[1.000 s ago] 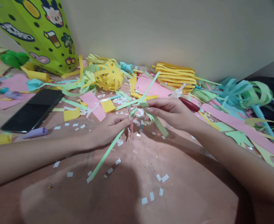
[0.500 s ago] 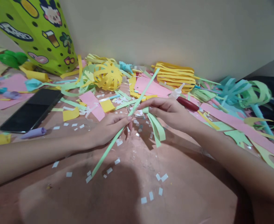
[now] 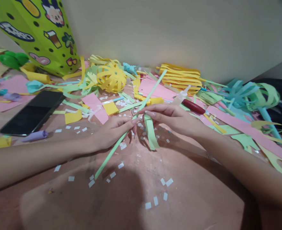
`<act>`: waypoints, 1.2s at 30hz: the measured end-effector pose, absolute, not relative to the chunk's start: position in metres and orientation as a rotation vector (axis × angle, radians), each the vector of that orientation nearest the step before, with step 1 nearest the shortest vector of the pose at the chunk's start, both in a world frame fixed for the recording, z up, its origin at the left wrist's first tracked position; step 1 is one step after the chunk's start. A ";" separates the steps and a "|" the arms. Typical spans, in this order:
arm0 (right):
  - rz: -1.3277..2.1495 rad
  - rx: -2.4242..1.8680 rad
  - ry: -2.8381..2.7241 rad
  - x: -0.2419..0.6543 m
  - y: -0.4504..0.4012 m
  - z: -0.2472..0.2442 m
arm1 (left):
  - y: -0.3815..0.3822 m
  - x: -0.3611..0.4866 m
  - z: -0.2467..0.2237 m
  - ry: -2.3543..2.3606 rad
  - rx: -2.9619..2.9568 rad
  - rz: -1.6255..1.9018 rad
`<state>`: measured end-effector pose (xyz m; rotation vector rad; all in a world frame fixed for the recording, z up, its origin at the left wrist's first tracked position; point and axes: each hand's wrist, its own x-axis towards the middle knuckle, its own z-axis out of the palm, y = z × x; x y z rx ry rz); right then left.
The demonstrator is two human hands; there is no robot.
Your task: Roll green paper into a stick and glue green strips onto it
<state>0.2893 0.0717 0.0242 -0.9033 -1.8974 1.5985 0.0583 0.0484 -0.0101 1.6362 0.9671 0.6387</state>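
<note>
My left hand (image 3: 115, 130) is closed in a pinch on a thin light green paper stick (image 3: 110, 158), which slants from lower left to upper right. My right hand (image 3: 171, 117) pinches a looped light green paper strip (image 3: 151, 132) just beside the stick; the loop hangs down below my fingers. The fingertips of both hands nearly meet at the middle of the stick. Small white paper bits (image 3: 121, 165) lie scattered on the table (image 3: 112, 204) beneath. Behind my right hand are a small glue bottle (image 3: 181, 95) and a dark red handle (image 3: 193, 106).
A black phone (image 3: 33, 113) lies to the left near a rolled purple paper (image 3: 35, 136). A green patterned bag (image 3: 35, 35) stands at the back left. Yellow paper lanterns (image 3: 111, 77), pink sheets (image 3: 155, 88) and blue paper fringe (image 3: 241, 91) crowd the table along the wall.
My right hand has shifted slightly left and down, closer to my left fingertips. The hanging green loop has swung left and turned. The stick has barely moved in my left hand.
</note>
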 end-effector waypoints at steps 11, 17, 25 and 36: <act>1.602 -0.930 -1.963 0.290 0.073 0.025 | 0.048 0.058 -0.009 0.951 1.654 0.627; 1.533 -0.898 -1.923 0.289 0.071 0.024 | 0.047 0.057 -0.013 0.950 1.604 0.637; 1.347 -0.837 -1.989 0.286 0.072 0.020 | 0.049 0.056 -0.017 0.886 1.525 0.604; 1.040 -0.841 -2.084 0.288 0.071 0.022 | 0.050 0.056 -0.017 0.878 1.533 0.618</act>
